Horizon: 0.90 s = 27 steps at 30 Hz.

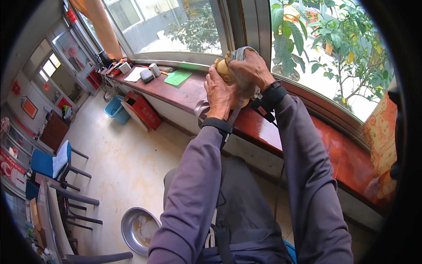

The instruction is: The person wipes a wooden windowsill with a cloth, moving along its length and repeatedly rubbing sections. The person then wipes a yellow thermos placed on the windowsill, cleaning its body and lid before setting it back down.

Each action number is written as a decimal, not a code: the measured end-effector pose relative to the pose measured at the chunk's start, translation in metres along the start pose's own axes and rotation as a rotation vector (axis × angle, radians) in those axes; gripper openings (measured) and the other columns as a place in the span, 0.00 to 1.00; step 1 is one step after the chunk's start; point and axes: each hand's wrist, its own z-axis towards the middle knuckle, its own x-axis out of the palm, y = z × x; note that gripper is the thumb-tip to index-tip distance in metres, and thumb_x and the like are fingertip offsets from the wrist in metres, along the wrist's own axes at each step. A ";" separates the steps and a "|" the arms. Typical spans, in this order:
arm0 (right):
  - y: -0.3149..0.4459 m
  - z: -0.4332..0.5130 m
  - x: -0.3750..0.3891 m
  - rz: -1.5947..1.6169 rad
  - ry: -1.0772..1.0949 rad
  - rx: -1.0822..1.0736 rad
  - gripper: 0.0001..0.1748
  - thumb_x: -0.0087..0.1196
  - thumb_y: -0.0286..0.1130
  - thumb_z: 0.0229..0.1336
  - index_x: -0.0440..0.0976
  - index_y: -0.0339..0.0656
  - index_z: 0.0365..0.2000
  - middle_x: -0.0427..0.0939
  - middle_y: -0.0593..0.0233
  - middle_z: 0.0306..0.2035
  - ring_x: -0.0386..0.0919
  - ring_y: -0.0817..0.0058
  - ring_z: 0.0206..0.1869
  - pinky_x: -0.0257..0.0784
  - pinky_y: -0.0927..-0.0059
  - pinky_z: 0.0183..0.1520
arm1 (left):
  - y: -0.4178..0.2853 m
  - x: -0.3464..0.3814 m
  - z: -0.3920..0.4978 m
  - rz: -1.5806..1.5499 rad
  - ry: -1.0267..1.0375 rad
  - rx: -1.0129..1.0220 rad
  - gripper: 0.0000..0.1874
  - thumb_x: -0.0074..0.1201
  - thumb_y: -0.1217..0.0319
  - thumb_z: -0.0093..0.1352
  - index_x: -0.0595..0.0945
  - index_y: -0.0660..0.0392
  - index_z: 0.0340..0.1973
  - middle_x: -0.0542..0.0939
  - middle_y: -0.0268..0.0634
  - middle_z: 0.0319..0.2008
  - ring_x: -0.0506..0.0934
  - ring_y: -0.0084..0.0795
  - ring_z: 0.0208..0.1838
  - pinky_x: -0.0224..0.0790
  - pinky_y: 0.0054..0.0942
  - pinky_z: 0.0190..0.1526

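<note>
Above the dark red windowsill (197, 86), my left hand (220, 92) grips a yellowish rounded object (224, 70) from its left side. The object looks like a gourd or a figurine; its exact kind cannot be told. My right hand (252, 67) holds a grey-green cloth (245, 81) against the object's right side. Part of the object lies hidden behind the cloth and my fingers. A pale ribbon (201, 108) hangs beside my left wrist, over the sill's edge.
A green plastic fly swatter (178, 77), a grey case (146, 75) and a white cylinder (154, 69) lie on the sill. Below are a blue bin (116, 110) and a red box (143, 110). A metal basin (140, 231) with liquid stands on the floor, near chairs (49, 161). Window glass rises behind.
</note>
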 end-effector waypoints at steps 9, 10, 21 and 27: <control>0.002 0.002 0.006 -0.038 -0.154 -0.058 0.28 0.56 0.49 0.59 0.79 0.28 0.40 0.84 0.33 0.42 0.82 0.39 0.49 0.77 0.50 0.56 | 0.006 0.006 0.002 0.026 -0.053 0.011 0.53 0.75 0.49 0.57 0.64 0.56 0.71 0.75 0.59 0.60 0.74 0.65 0.63 0.66 0.55 0.65; 0.001 0.002 0.008 -0.062 -0.178 -0.045 0.27 0.55 0.48 0.59 0.79 0.28 0.40 0.83 0.33 0.42 0.82 0.39 0.50 0.77 0.50 0.56 | 0.006 0.007 0.003 0.025 -0.052 0.018 0.52 0.75 0.49 0.58 0.64 0.56 0.70 0.76 0.59 0.60 0.74 0.65 0.62 0.66 0.55 0.65; -0.012 -0.025 -0.004 0.295 -0.030 0.041 0.31 0.59 0.47 0.58 0.79 0.27 0.50 0.83 0.34 0.51 0.82 0.41 0.54 0.77 0.53 0.59 | 0.002 0.001 0.003 -0.001 -0.007 -0.013 0.50 0.71 0.49 0.63 0.61 0.56 0.73 0.73 0.58 0.62 0.70 0.64 0.65 0.65 0.56 0.67; -0.023 -0.026 0.009 -0.017 -0.056 -0.210 0.38 0.60 0.53 0.63 0.74 0.24 0.55 0.78 0.33 0.56 0.76 0.41 0.61 0.70 0.51 0.67 | 0.003 0.002 0.002 -0.018 0.001 -0.022 0.49 0.69 0.50 0.65 0.61 0.56 0.73 0.73 0.57 0.62 0.70 0.64 0.65 0.64 0.56 0.67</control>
